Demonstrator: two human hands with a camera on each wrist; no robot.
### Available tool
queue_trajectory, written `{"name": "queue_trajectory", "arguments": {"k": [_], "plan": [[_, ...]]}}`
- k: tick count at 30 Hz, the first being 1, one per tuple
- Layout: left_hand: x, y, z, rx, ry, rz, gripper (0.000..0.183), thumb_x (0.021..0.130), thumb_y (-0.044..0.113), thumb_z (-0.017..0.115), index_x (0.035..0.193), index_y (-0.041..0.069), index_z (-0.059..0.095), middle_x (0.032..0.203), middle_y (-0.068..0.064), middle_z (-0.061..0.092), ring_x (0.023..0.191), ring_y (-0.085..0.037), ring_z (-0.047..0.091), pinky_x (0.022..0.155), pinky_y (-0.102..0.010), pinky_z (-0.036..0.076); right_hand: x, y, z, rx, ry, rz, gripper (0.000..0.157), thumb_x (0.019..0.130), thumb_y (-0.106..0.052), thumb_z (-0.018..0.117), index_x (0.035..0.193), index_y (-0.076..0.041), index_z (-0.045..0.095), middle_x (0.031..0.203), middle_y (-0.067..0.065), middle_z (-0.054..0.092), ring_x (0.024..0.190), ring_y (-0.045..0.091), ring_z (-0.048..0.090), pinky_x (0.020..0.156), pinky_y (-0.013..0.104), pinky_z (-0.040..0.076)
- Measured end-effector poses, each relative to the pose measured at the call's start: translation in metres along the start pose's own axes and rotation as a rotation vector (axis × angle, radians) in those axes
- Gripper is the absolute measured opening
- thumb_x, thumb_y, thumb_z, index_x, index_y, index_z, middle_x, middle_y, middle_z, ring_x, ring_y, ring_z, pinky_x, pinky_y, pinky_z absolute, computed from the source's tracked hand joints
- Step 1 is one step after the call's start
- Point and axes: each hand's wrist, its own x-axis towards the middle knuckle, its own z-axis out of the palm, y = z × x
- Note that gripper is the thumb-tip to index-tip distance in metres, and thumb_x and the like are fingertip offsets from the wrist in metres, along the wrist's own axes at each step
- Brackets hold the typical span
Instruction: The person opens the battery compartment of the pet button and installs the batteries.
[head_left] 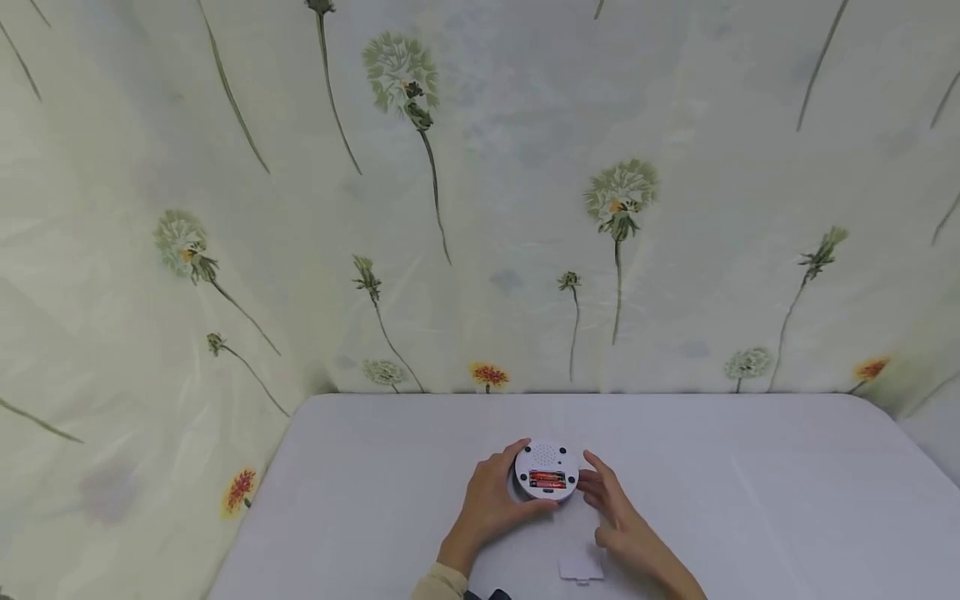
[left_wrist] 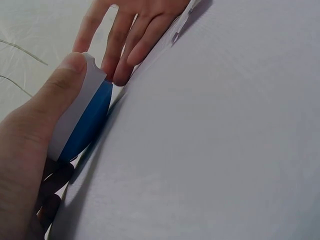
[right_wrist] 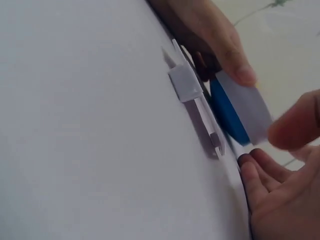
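A round device point(head_left: 545, 454) has a white back and a blue other side. Its back faces up, with speaker holes, dark feet and an uncovered compartment holding red batteries point(head_left: 547, 479). My left hand point(head_left: 487, 504) grips it by the edge, thumb along the near rim and fingers round the far left side. The blue side point(left_wrist: 90, 125) faces the table in the left wrist view. My right hand point(head_left: 618, 517) is at the device's right edge, fingers loosely extended and fingertips right at the rim.
A thin white flat piece with a small tab point(head_left: 581, 571) lies on the white table point(head_left: 360, 483) in front of the device. Behind the table hangs a flower-printed curtain point(head_left: 517, 208). A dark object point(head_left: 498, 594) shows at the bottom edge, near the left sleeve point(head_left: 441, 582).
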Motion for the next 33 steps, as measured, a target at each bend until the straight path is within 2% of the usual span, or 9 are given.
{"name": "queue_trajectory", "arguments": {"k": [5,6,9,12,15,19,22,25,33], "plan": [[0.002,-0.003,-0.003,0.006,-0.005,-0.010,0.092,0.053,0.077,0.058,0.133,0.043,0.027,0.118,0.010,0.055,0.100,-0.010,0.051,0.083,-0.033,0.041,-0.012,-0.006,0.003,-0.005,-0.021,0.003,0.099,0.052,0.017,0.036,0.142,-0.013,0.006,0.135,0.016,0.028,0.124,0.023,0.030,0.099,0.010,0.025],[0.002,-0.003,-0.004,0.006,-0.006,-0.011,0.091,0.053,0.078,0.057,0.132,0.043,0.027,0.118,0.010,0.055,0.100,-0.010,0.051,0.082,-0.033,0.041,-0.015,-0.007,0.005,-0.021,-0.013,0.032,0.097,0.054,0.016,0.037,0.142,-0.015,0.010,0.136,0.013,0.029,0.126,0.022,0.030,0.099,0.011,0.025],[0.001,-0.005,-0.003,0.005,-0.012,-0.016,0.092,0.053,0.079,0.055,0.133,0.043,0.028,0.118,0.010,0.055,0.100,-0.011,0.051,0.082,-0.033,0.041,-0.023,-0.008,0.011,-0.105,-0.001,0.101,0.081,0.070,0.008,0.046,0.140,-0.022,0.018,0.140,0.004,0.030,0.129,0.018,0.029,0.099,0.009,0.023],[-0.001,-0.005,-0.002,0.006,-0.018,-0.022,0.092,0.053,0.080,0.054,0.133,0.043,0.028,0.119,0.010,0.054,0.101,-0.011,0.051,0.083,-0.034,0.041,-0.030,-0.008,0.016,-0.209,0.019,0.222,0.068,0.081,-0.016,0.060,0.136,-0.033,0.023,0.140,-0.011,0.031,0.130,0.013,0.029,0.098,0.008,0.021],[-0.003,-0.003,-0.002,0.001,-0.024,-0.034,0.092,0.052,0.081,0.053,0.133,0.043,0.028,0.119,0.010,0.054,0.101,-0.012,0.050,0.082,-0.034,0.041,-0.035,-0.006,0.019,-0.330,0.034,0.161,0.063,0.080,-0.031,0.063,0.134,-0.030,0.031,0.136,-0.011,0.037,0.127,0.010,0.033,0.099,0.011,0.024],[-0.004,0.000,-0.002,-0.009,-0.030,-0.041,0.092,0.052,0.080,0.054,0.132,0.042,0.029,0.120,0.010,0.053,0.101,-0.013,0.050,0.082,-0.035,0.041,-0.040,-0.002,0.021,-0.547,0.054,0.030,0.047,0.079,-0.038,0.062,0.123,-0.029,0.048,0.129,-0.004,0.045,0.119,0.013,0.039,0.094,0.025,0.037],[-0.003,0.002,-0.002,-0.004,-0.031,-0.041,0.092,0.053,0.079,0.055,0.133,0.042,0.028,0.121,0.009,0.053,0.102,-0.013,0.050,0.082,-0.035,0.041,-0.042,-0.002,0.021,-0.631,0.036,0.038,0.039,0.079,-0.047,0.058,0.116,-0.035,0.052,0.128,-0.003,0.045,0.117,0.016,0.042,0.090,0.036,0.042],[-0.002,0.003,-0.003,0.005,-0.029,-0.041,0.092,0.053,0.079,0.055,0.133,0.042,0.028,0.121,0.009,0.053,0.102,-0.012,0.050,0.083,-0.035,0.041,-0.043,-0.005,0.020,-0.622,0.004,0.082,0.035,0.079,-0.051,0.056,0.112,-0.039,0.052,0.129,-0.004,0.043,0.118,0.019,0.041,0.090,0.039,0.042],[-0.002,0.005,-0.002,-0.007,-0.033,-0.035,0.092,0.053,0.078,0.057,0.133,0.041,0.028,0.123,0.010,0.052,0.104,-0.012,0.050,0.085,-0.036,0.041,-0.048,-0.010,0.016,-0.574,-0.056,0.093,0.031,0.079,-0.050,0.058,0.108,-0.038,0.054,0.131,0.002,0.040,0.117,0.026,0.040,0.088,0.035,0.043]]}}
